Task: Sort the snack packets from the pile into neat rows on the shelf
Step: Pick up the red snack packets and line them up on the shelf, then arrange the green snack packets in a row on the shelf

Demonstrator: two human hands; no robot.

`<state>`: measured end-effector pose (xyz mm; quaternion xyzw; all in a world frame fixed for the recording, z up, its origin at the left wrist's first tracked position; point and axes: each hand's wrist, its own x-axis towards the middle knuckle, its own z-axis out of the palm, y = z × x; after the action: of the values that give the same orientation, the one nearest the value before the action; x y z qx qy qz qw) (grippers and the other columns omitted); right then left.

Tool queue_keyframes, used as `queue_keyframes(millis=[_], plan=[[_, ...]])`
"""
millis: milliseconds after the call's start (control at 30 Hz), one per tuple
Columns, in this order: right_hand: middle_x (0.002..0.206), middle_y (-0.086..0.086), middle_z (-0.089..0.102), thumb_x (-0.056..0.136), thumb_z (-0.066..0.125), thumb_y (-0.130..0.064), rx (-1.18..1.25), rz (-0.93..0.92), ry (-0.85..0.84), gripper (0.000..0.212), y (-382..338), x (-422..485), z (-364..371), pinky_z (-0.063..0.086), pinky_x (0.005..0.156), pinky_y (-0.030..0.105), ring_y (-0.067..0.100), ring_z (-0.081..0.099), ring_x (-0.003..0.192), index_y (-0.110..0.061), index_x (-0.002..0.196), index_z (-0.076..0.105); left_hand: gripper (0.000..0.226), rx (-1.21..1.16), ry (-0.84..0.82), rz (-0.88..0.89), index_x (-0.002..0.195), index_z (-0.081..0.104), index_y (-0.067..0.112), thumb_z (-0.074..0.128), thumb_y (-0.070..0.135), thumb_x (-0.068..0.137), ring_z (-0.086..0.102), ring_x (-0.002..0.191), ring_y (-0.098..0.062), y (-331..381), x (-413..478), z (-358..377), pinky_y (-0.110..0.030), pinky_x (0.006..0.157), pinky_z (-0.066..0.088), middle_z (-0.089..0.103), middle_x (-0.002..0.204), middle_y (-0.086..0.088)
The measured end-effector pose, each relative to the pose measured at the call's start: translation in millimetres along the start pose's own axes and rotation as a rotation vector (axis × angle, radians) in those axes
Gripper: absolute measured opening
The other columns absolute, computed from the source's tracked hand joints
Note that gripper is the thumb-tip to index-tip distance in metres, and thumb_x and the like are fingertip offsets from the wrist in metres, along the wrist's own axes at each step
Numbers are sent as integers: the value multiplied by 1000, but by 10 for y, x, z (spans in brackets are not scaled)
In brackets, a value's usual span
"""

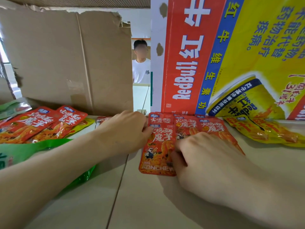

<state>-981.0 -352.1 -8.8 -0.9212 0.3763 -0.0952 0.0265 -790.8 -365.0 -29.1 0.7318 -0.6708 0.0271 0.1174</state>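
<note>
A red snack packet lies flat on the pale shelf in the middle. My left hand touches its upper left corner with the fingertips. My right hand presses on its right edge, fingers curled down. Behind it, several more red packets lie side by side and overlapping, against the cartons. A loose pile of red packets sits at the left, with a yellow one poking out from under it.
A brown cardboard box stands at the back left, a red and yellow RedBull carton at the back right. Yellow packets lie at the right. A green bag lies under my left forearm. A person stands beyond the gap.
</note>
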Motion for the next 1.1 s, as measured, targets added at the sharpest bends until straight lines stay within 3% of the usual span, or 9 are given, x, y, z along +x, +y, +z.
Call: queue_keyframes(millis=[167, 267, 333, 400, 500, 567, 700, 900, 1100], plan=[[68, -5, 46, 90, 47, -36, -31, -18, 55, 31, 89, 8, 77, 49, 75, 35, 24, 54, 75, -18, 65, 40, 40, -5, -4, -27, 73, 50, 26, 45, 59, 94, 61, 61, -1, 22, -13, -6, -13, 54, 39, 60, 70, 19], [72, -6, 43, 91, 46, -42, -69, -24, 45, 32, 134, -34, -24, 32, 54, 29, 19, 46, 68, -17, 71, 45, 42, 13, 22, -46, 72, 53, 25, 45, 60, 94, 62, 61, -4, 51, -52, -37, -17, 55, 44, 60, 71, 18], [73, -5, 49, 93, 42, -44, -25, -18, 111, 35, 157, -42, -103, 28, 52, 30, 19, 49, 68, -16, 73, 50, 45, -10, 69, -69, 68, 55, 23, 46, 59, 94, 61, 60, -7, 110, -94, -109, -23, 55, 47, 61, 69, 14], [77, -3, 55, 95, 41, -45, 8, -9, 198, 37, 196, -9, -163, 30, 55, 32, 22, 51, 72, -16, 74, 53, 44, -38, 145, -81, 70, 56, 22, 44, 56, 95, 59, 63, -10, 196, -155, -212, -29, 58, 48, 60, 68, 10], [84, -3, 55, 96, 46, -40, 138, -26, 314, 28, 285, 33, -294, 41, 66, 34, 22, 53, 79, -20, 77, 51, 32, -104, 304, -15, 91, 55, 27, 41, 56, 92, 58, 71, -13, 324, -262, -387, -37, 69, 52, 60, 75, 13], [90, -4, 56, 95, 49, -39, 183, -36, 403, 22, 341, -5, -416, 47, 76, 37, 20, 53, 86, -21, 83, 54, 38, -134, 365, 53, 109, 49, 31, 36, 62, 91, 57, 78, -9, 439, -347, -497, -36, 71, 48, 58, 89, 20], [115, -7, 57, 95, 51, -41, 168, -62, 586, 26, 364, -203, -583, 45, 93, 42, 19, 53, 109, -22, 110, 58, 51, -135, 449, 167, 135, 34, 37, 29, 67, 93, 50, 118, -11, 660, -535, -648, -34, 90, 40, 49, 127, 18], [142, -11, 43, 91, 43, -47, 139, -52, 680, 52, 257, -442, -647, 38, 104, 44, 16, 38, 131, -27, 139, 44, 60, -101, 540, 206, 142, 32, 33, 24, 64, 91, 41, 132, -10, 827, -883, -741, -39, 98, 40, 36, 149, 19], [156, -6, 26, 92, 50, -36, 284, -127, 656, 69, -205, -558, -542, 28, 115, 44, 15, 19, 144, -32, 153, 19, 56, -73, 574, 203, 141, 34, 34, 28, 60, 92, 38, 136, -12, 554, -1257, -807, -40, 97, 37, 32, 153, 20]])
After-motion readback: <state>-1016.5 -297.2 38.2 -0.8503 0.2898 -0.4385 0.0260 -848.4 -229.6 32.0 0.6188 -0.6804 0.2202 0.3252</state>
